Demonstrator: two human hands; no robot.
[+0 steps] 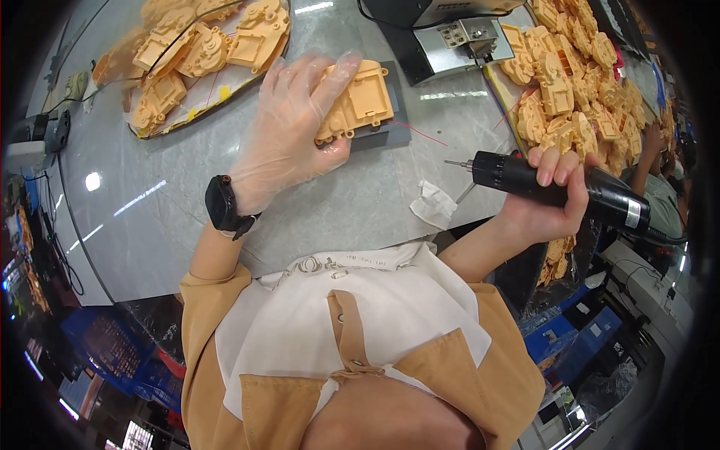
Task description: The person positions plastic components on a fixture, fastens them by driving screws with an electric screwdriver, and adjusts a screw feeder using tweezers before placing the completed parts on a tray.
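My left hand (pixel 296 124), in a clear plastic glove and with a black watch on its wrist, grips an orange-yellow plastic housing (pixel 367 97). The housing rests on a dark grey block (pixel 400 127) on the table, and its left part is hidden under my fingers. A thin red wire (pixel 420 133) sticks out from its right side. My bare right hand (pixel 551 199) is wrapped round a black electric screwdriver (pixel 517 176). Its bit points left, held over the table and apart from the housing.
Left of the block stands a tray (pixel 187 116) of similar housings. Another heap of housings (pixel 574 82) fills the right side. A black machine with a metal front (pixel 461 45) stands at the back. Crumpled white paper (pixel 433 205) lies near the table's front edge. Someone else's arm (pixel 651 154) shows far right.
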